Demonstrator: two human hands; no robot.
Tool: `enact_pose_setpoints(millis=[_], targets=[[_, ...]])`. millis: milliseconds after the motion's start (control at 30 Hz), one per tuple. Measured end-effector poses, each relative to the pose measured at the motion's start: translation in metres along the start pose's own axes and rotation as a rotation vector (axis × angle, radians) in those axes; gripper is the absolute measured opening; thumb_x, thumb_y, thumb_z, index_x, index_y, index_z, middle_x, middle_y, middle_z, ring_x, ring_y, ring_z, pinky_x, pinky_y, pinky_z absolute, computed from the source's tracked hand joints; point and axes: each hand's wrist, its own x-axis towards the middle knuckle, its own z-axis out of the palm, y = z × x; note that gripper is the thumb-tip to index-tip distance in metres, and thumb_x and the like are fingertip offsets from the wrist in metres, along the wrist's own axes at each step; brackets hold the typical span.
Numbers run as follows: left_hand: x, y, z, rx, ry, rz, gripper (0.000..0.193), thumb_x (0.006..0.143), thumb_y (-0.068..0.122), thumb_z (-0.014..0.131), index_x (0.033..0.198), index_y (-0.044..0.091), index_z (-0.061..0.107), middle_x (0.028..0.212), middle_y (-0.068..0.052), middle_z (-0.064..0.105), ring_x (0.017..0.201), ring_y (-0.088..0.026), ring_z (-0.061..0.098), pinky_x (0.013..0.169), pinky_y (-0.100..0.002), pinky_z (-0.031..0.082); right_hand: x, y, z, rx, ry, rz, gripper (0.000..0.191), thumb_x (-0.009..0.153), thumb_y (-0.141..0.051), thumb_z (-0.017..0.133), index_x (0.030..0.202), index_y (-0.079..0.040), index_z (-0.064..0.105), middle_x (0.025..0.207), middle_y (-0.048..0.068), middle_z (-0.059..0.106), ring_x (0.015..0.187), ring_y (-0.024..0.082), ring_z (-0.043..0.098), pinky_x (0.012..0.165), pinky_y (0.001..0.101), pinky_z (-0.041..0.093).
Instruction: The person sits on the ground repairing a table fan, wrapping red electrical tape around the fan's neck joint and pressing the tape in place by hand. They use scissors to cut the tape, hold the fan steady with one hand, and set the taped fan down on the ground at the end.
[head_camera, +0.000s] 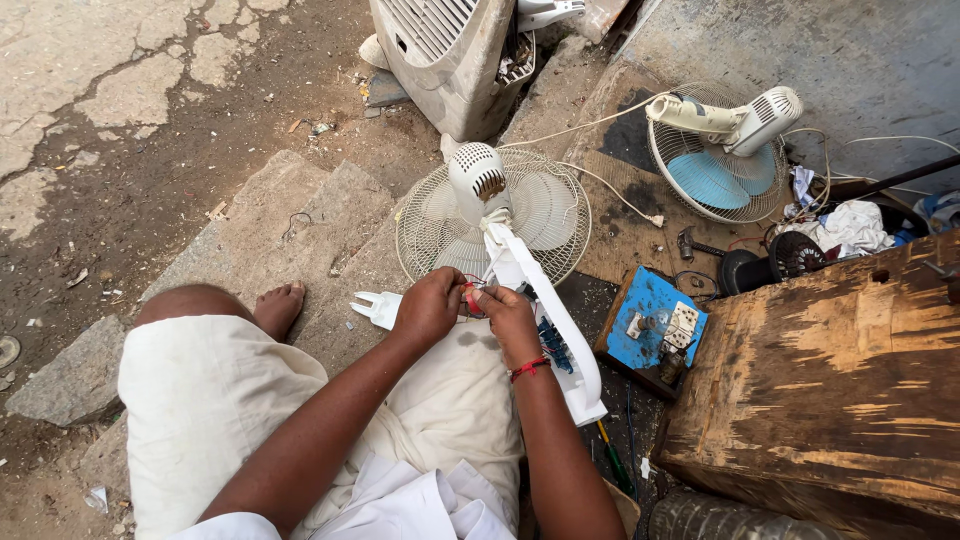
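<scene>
Left hand (428, 307) and right hand (507, 318) both closed, pinching red wires (470, 297) at the opened white stand (545, 330) of a white table fan (492, 212). Fan lies face-down across the lap and stone step (320, 215). Blue switch board (652, 315) just right.

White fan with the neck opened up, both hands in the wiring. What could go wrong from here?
1. The left hand and right hand pinch thin red wires at the open fan neck; a tug could snap or loosen one.
2. A white cord trails off the fan; where it ends is unclear, so shock is possible if it is live.
3. The fan cage rests on a stone step edge and might slide.
</scene>
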Motion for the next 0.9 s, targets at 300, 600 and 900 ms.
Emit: enact_pose_setpoints(millis=[300, 600, 900], targets=[[0.008, -0.016, 0.014, -0.686, -0.248, -0.326, 0.012, 0.096, 0.006, 0.062, 0.101, -0.004, 0.065, 0.092, -0.008, 0.072, 0.085, -0.014, 0.075, 0.074, -0.028, 0.061, -0.015, -0.014, 0.003, -0.154, 0.022, 0.052, 0.025, 0.086, -0.019, 0.076, 0.107, -0.008, 0.075, 0.085, -0.001, 0.073, 0.067, 0.003, 0.057, 0.057, 0.0202, 0.041], [-0.002, -0.005, -0.001, -0.1, -0.186, -0.094, 0.015, 0.086, 0.015, 0.07, 0.094, 0.003, 0.073, 0.09, -0.015, 0.075, 0.08, -0.03, 0.073, 0.073, -0.04, 0.057, -0.018, -0.016, 0.004, -0.233, -0.024, 0.022, 0.02, 0.089, -0.015, 0.071, 0.104, -0.004, 0.076, 0.079, 0.0, 0.072, 0.068, 0.005, 0.062, 0.059, 0.0215, 0.042], [-0.008, -0.008, 0.005, 0.113, -0.092, 0.064, 0.014, 0.085, 0.017, 0.067, 0.088, 0.004, 0.071, 0.09, -0.015, 0.071, 0.084, -0.037, 0.069, 0.074, -0.048, 0.054, -0.008, -0.004, 0.0, -0.238, -0.071, -0.021, 0.014, 0.089, -0.008, 0.069, 0.098, 0.001, 0.074, 0.08, 0.002, 0.072, 0.071, 0.007, 0.064, 0.064, 0.0226, 0.049]])
